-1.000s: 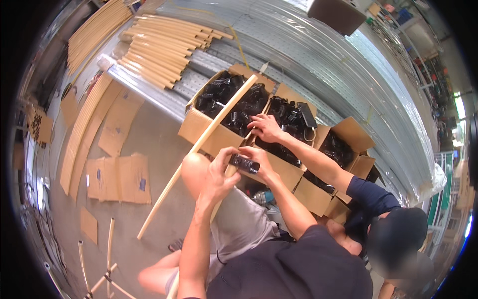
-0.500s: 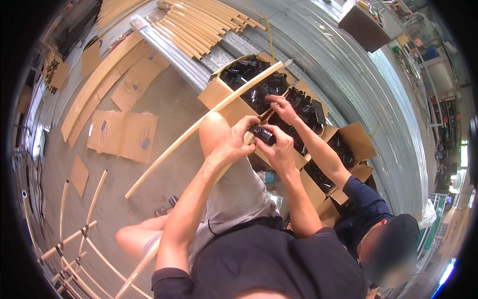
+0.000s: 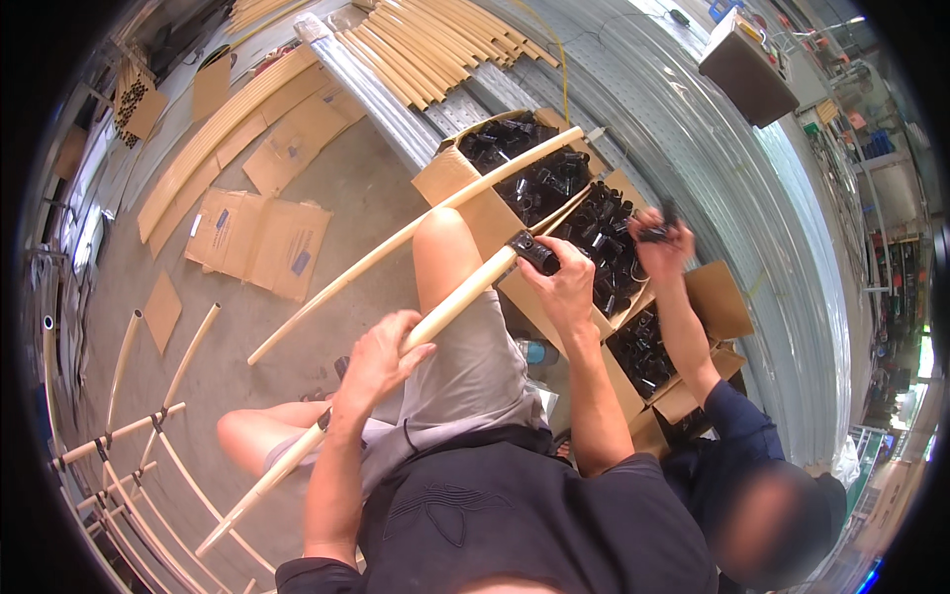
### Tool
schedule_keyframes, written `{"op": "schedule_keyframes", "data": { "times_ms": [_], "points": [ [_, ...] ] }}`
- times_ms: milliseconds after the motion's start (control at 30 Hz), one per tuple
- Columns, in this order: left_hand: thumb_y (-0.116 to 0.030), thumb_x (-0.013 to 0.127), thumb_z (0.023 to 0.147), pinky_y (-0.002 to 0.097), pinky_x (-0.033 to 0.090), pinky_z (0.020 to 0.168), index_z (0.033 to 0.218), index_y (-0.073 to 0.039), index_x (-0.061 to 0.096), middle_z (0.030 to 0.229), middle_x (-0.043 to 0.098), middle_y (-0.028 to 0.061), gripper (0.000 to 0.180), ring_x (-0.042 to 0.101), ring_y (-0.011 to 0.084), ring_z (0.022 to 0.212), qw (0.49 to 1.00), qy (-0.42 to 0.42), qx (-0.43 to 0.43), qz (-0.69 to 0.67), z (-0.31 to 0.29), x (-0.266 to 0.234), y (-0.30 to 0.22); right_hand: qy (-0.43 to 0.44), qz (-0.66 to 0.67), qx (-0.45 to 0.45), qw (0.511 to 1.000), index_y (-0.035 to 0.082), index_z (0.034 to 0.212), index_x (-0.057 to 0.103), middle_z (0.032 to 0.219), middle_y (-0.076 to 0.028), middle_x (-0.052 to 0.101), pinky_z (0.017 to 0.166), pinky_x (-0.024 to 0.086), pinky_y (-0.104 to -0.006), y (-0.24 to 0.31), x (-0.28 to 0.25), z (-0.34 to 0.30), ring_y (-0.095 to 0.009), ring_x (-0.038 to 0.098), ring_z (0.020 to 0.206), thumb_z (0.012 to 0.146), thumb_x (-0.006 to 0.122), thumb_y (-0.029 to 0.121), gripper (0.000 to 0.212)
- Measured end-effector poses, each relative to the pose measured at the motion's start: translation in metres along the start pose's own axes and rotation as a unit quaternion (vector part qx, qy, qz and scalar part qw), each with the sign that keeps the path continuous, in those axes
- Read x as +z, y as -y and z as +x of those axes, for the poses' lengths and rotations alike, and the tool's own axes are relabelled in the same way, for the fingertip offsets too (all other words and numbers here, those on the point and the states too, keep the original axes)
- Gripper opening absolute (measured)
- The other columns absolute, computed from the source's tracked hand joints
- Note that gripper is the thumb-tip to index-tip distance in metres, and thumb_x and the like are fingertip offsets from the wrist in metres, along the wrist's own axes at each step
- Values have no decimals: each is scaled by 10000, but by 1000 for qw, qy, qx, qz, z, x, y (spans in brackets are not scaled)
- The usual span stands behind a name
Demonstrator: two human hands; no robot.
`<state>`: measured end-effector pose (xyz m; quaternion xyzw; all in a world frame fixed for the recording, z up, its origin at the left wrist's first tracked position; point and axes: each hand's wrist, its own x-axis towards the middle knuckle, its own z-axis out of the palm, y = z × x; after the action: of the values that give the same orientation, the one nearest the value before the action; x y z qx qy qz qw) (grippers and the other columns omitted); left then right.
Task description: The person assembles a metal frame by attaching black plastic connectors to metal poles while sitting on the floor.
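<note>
A long cream-coloured pipe [image 3: 463, 300] slants across my lap, from the lower left up to my right hand. My left hand [image 3: 378, 360] is wrapped around it about midway. At its upper end sits a black pipe joint [image 3: 535, 253], gripped by the fingers of my right hand [image 3: 564, 290]. The joint touches the pipe's end; how far it is pushed on cannot be told. Close to my left wrist, another dark fitting [image 3: 325, 420] shows on the same pipe, partly hidden by the wrist.
Cardboard boxes [image 3: 455, 180] of black joints [image 3: 599, 238] stand ahead and right. A second pipe [image 3: 396, 241] leans across one box. On my right, a co-worker's hand [image 3: 665, 246] holds black fittings. A joined pipe frame [image 3: 124, 445] is lower left; flattened cardboard [image 3: 255, 243] lies on the floor.
My left hand has moved away from the joint, down along the pipe toward me. My right hand keeps the joint. The co-worker's hand has lifted rightward from the boxes with black fittings.
</note>
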<state>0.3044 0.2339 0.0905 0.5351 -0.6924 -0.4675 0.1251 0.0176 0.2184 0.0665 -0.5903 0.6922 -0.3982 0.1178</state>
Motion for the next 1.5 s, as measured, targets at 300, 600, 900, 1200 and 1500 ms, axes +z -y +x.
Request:
{"op": "schedule_keyframes", "data": {
  "times_ms": [300, 600, 900, 1200, 1500],
  "points": [
    [-141, 711, 886, 459, 525, 696, 1221, -17, 604, 943, 665, 197, 373, 664, 398, 835, 980, -134, 134, 66, -3, 26, 1, 34, 25, -60, 997, -23, 1088, 732, 914, -157, 750, 701, 560, -292, 2, -21, 17, -201, 733, 776, 764, 814, 120, 363],
    [-89, 704, 880, 452, 541, 688, 1209, 33, 590, 949, 657, 189, 369, 669, 388, 833, 959, -171, 164, 158, 0, 40, -5, 41, 107, 2, 993, -24, 1055, 695, 912, -156, 754, 733, 585, -311, -1, -29, 20, -210, 750, 827, 772, 804, 110, 332],
    [-126, 698, 897, 453, 535, 673, 1244, -7, 595, 922, 651, 166, 381, 662, 379, 807, 974, -130, 155, 101, 12, 30, -21, -1, 67, -48, 997, -23, 1031, 668, 877, -191, 720, 705, 586, -353, 4, -24, 5, -285, 742, 790, 756, 776, 102, 320],
    [-123, 715, 887, 458, 535, 737, 1268, -28, 595, 964, 679, 153, 411, 668, 407, 823, 955, -176, 162, 176, 25, 54, -29, 47, 61, -29, 997, -18, 1049, 669, 905, -161, 719, 719, 583, -350, 10, -17, -10, -270, 735, 792, 762, 793, 114, 340],
    [-156, 685, 927, 452, 534, 787, 1262, -23, 579, 1023, 689, 206, 376, 677, 433, 902, 980, -84, 159, 89, 53, 42, -50, -12, 97, -34, 995, -8, 1074, 648, 872, -179, 702, 691, 578, -384, 14, -8, -29, -325, 713, 768, 789, 778, 98, 331]
  ]
}}
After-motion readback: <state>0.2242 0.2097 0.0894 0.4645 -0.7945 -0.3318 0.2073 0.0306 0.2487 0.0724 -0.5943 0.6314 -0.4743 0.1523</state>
